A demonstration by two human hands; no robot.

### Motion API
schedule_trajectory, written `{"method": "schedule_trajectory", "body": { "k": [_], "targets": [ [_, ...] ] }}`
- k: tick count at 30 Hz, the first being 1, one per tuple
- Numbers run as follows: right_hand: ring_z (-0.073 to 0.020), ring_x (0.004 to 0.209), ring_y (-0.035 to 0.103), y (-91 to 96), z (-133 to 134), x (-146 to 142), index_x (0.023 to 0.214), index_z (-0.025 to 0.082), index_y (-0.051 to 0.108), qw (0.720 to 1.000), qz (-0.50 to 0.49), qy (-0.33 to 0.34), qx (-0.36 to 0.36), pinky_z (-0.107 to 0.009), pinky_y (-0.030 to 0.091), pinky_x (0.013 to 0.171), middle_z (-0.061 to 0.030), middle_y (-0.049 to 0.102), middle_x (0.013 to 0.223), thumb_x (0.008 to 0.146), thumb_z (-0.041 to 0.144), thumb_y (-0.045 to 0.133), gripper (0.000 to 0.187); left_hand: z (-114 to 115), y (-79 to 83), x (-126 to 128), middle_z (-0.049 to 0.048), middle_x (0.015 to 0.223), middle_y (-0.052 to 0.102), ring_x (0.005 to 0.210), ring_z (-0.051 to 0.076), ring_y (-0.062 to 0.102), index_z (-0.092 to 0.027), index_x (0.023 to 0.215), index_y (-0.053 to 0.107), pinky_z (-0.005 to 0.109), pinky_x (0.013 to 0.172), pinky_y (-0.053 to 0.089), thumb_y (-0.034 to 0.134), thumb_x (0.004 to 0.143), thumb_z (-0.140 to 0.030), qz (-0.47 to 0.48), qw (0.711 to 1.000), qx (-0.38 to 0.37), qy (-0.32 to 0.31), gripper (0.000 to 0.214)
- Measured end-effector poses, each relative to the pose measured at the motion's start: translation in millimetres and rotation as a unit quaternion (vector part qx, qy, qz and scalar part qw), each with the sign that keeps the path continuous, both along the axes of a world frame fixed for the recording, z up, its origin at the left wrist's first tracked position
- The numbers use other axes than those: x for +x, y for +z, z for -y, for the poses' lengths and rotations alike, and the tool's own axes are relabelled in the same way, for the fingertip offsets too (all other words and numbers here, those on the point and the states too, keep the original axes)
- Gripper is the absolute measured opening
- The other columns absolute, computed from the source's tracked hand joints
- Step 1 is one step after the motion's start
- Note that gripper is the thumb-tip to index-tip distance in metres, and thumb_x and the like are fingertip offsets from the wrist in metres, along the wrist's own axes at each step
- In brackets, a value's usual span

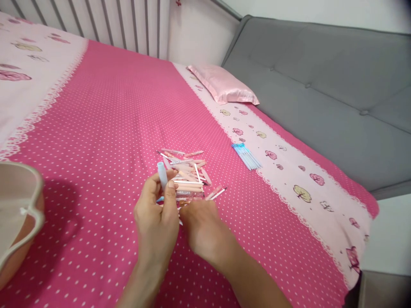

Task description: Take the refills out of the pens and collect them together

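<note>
My left hand (156,222) pinches a pale blue pen barrel (162,174) upright between thumb and fingers. My right hand (202,229) sits just right of it, back of the hand up, fingers curled under and hidden, resting at the near edge of a heap of several pink and peach pens (189,177). The heap lies on the pink polka-dot bedspread (105,128). A neat bundle of blue pens (246,156) lies apart, to the right of the heap.
A pink satin pillow (223,84) lies at the far side of the bed. A grey sofa (321,98) runs along the right. At the left edge a beige bag (17,214) intrudes. A radiator (128,23) stands behind the bed.
</note>
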State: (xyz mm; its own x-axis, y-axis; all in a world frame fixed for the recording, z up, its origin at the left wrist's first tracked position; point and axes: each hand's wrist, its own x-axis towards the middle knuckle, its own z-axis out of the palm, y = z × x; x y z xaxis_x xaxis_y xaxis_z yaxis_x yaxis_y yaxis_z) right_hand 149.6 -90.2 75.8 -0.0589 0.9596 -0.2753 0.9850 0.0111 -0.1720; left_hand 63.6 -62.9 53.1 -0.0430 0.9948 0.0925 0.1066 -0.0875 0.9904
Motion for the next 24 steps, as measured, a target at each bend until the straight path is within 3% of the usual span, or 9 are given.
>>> {"method": "schedule_trajectory", "body": {
  "k": [5, 13, 19, 24],
  "targets": [
    [-0.0182, 0.069, 0.062, 11.4, 4.5, 21.8, 0.077, 0.018, 0.065, 0.999, 0.046, 0.026, -0.001, -0.026, 0.032, 0.056, -0.0064, 0.068, 0.075, 0.073, 0.012, 0.05, 0.017, 0.3, -0.4, -0.1, 0.0048, 0.101, 0.065, 0.085, 0.018, 0.063, -0.02, 0.107, 0.058, 0.027, 0.071, 0.051, 0.049, 0.086, -0.035, 0.025, 1.0, -0.006, 0.014, 0.027],
    [-0.0172, 0.064, 0.06, 20.7, 2.6, 44.3, 0.08, 0.02, 0.064, 0.997, 0.074, -0.025, 0.029, -0.026, 0.029, 0.054, -0.0045, 0.067, 0.074, 0.076, 0.01, 0.047, 0.021, 1.0, 0.7, 1.6, 0.0033, 0.094, 0.063, 0.078, 0.016, 0.063, -0.021, 0.106, 0.056, 0.026, 0.063, 0.052, 0.048, 0.086, -0.036, 0.057, 0.998, -0.031, 0.015, 0.027],
    [-0.0175, 0.076, 0.062, 24.2, -4.9, 53.2, 0.088, 0.023, 0.065, 0.991, 0.007, -0.081, 0.104, -0.026, 0.033, 0.061, -0.0029, 0.069, 0.08, 0.084, 0.02, 0.049, 0.017, 0.7, -2.1, 3.5, 0.0043, 0.093, 0.063, 0.077, 0.016, 0.061, -0.02, 0.107, 0.057, 0.027, 0.066, 0.051, 0.048, 0.085, -0.036, 0.043, 0.999, -0.016, 0.013, 0.028],
    [-0.0163, 0.078, 0.062, 28.1, -4.4, 64.5, 0.097, 0.024, 0.065, 0.969, -0.086, -0.129, 0.194, -0.026, 0.039, 0.067, -0.001, 0.07, 0.091, 0.087, 0.02, 0.045, 0.023, -2.3, -8.2, 5.5, 0.0024, 0.083, 0.064, 0.063, 0.014, 0.057, -0.018, 0.098, 0.06, 0.026, 0.059, 0.048, 0.048, 0.082, -0.032, 0.026, 0.999, -0.023, 0.011, 0.024]
  ]
}}
